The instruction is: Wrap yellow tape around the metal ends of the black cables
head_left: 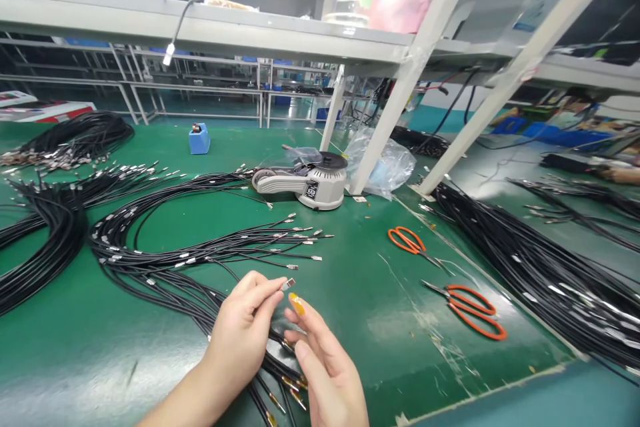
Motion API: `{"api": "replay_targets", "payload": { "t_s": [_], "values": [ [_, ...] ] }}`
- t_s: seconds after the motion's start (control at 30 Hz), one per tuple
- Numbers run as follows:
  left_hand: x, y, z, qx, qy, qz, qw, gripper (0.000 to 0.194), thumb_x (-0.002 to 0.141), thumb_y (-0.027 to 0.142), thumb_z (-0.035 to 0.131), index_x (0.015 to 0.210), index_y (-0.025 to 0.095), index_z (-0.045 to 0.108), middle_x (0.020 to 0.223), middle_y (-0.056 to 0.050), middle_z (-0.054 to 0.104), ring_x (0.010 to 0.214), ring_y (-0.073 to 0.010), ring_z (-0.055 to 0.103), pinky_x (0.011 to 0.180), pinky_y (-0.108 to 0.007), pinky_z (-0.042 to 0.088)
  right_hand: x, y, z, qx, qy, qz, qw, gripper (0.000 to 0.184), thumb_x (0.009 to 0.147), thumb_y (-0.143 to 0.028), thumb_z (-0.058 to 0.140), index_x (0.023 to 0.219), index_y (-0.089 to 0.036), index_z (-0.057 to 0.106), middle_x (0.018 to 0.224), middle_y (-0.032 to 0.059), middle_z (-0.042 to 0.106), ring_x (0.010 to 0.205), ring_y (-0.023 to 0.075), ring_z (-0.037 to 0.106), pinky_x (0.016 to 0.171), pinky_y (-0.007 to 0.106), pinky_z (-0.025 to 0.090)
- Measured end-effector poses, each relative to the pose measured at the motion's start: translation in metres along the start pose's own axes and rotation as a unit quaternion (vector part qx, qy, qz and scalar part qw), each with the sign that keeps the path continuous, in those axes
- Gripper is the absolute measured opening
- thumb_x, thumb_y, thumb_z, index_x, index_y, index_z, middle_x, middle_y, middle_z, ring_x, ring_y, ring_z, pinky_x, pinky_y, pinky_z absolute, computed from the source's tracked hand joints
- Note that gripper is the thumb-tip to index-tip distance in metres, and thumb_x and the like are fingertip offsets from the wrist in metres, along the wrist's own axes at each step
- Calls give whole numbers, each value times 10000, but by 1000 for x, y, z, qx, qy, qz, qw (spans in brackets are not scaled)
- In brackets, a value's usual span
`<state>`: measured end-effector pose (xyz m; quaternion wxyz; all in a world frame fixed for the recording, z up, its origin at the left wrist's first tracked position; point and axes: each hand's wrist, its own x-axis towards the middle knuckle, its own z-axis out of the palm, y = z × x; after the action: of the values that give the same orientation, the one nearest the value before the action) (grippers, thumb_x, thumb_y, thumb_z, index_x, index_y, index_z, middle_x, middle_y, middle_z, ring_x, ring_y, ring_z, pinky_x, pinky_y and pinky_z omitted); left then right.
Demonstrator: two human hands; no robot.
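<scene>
While both forearms rise from the lower edge of the head view, the left hand (pixel 245 330) pinches a black cable (pixel 273 320) just behind its small metal connector (pixel 289 284), held above the green table (pixel 360 293). The cable's long axis runs up and right, the connector pointing that way. The right hand (pixel 325 363), fingers loosely spread, carries a yellow tape piece (pixel 297 305) on one fingertip just beneath the connector.
</scene>
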<state>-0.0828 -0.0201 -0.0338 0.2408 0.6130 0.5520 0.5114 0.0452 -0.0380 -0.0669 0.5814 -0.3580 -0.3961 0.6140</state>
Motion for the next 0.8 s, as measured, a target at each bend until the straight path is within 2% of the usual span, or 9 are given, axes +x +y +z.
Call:
{"api": "replay_targets", "payload": {
  "t_s": [0.1,0.17,0.27,0.4,0.8],
  "values": [
    [-4,-2,1,57,8,59,997,214,898,167,476,1046,225,620,830,1,626,780,-116,575,710,-234,461,-2,4,3,2,-5,-4,1000,307,761,-410,688,1051,-315,711,1218,55,633,1063,246,596,869,335,517],
    [-5,-2,1,81,25,90,992,171,890,146,492,1006,210,600,856,-1,650,792,-116,586,722,-234,461,-4,8,3,5,-8,-2,1000,310,767,-400,684,1066,-319,704,1223,49,631,1082,240,587,886,327,506],
    [-5,-1,1,96,31,117,988,127,890,123,485,907,201,585,815,2,648,751,-112,588,692,-228,466,-5,12,4,13,-6,3,1000,309,763,-377,689,1067,-325,703,1224,41,631,1103,236,575,896,316,499],
    [-5,-1,2,102,32,151,983,158,889,93,464,943,186,580,822,-22,637,771,-127,588,694,-239,482,-6,11,6,26,-3,7,1000,300,760,-344,690,1058,-323,707,1215,35,635,1105,234,574,897,316,499],
    [-8,-1,1,102,15,167,981,185,894,63,441,898,213,548,769,11,621,708,-111,563,665,-229,456,-6,14,7,57,18,24,998,329,742,-282,688,1071,-283,706,1211,47,641,1084,244,595,903,345,503]
  ]
}}
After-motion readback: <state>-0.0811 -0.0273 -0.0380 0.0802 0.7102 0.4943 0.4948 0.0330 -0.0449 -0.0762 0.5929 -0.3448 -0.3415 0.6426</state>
